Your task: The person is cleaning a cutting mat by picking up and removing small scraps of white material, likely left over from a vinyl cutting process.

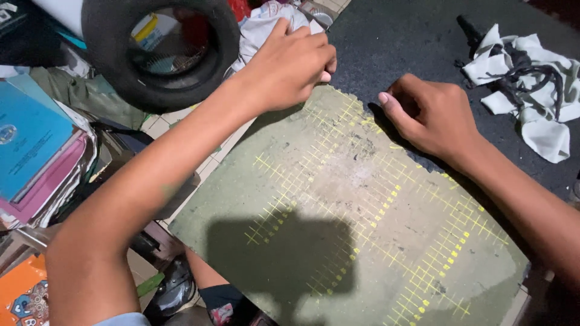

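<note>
From the head camera, a worn green cutting mat with a yellow printed grid (338,205) lies flat across the middle of the view, its surface scuffed grey near the centre and its far edge ragged. The far part of it rests on a dark, rough-textured sheet (411,42) that covers the upper right of the scene.

The left hand (290,63) is at the mat's far left corner, fingers curled together and pinched closed at the edge of the mat; whether it actually grips the edge or only presses on it cannot be told.

The right hand (432,115) lies on the mat's torn far edge, fingers folded under into a loose fist and the thumb stretched along the border, pressing down rather than holding anything.

Near the right hand, on the dark sheet, lies a crumpled white cloth with black stains (525,84). Beside the left arm stands a black rubber tyre (160,51), and further left a stack of blue and pink books (36,157). A dark shadow (281,262) falls on the near part of the mat.
</note>
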